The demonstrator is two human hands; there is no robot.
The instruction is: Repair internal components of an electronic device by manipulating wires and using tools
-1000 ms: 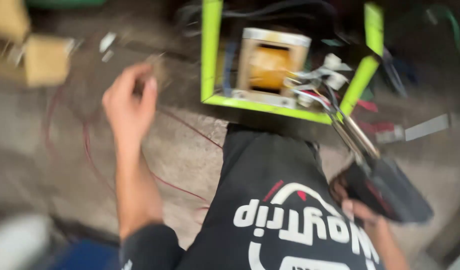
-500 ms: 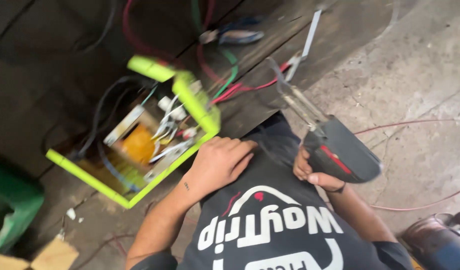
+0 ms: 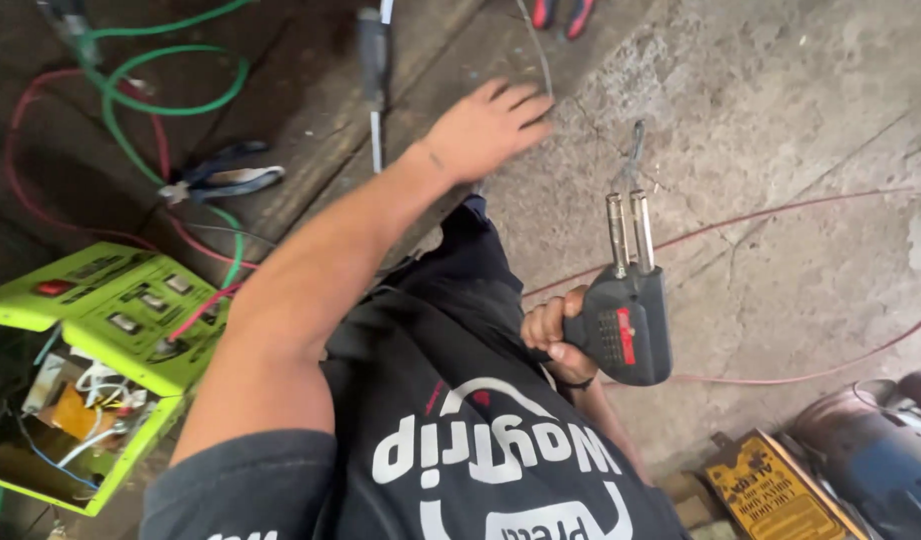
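Note:
My left hand (image 3: 489,125) stretches out over the floor with its fingers apart and nothing in it, the fingertips close to a thin grey wire (image 3: 537,55). My right hand (image 3: 553,338) grips the handle of a black soldering gun (image 3: 626,315), held near my knee. The gun's two metal prongs (image 3: 629,232) point away from me. An open lime-green electrical box (image 3: 111,325) with switches, a transformer and loose wires lies at the lower left, apart from both hands.
Blue-handled pliers (image 3: 221,180) lie among a green cable (image 3: 176,95) and a red cable (image 3: 41,205) on dark boards. A thin red wire (image 3: 781,215) crosses the concrete. A yellow carton (image 3: 771,490) and a power tool (image 3: 876,450) sit at the lower right.
My left hand has left the green box and reached forward towards the thin wire. The view has swung, so the box now sits at the lower left. The soldering gun stays in my right hand.

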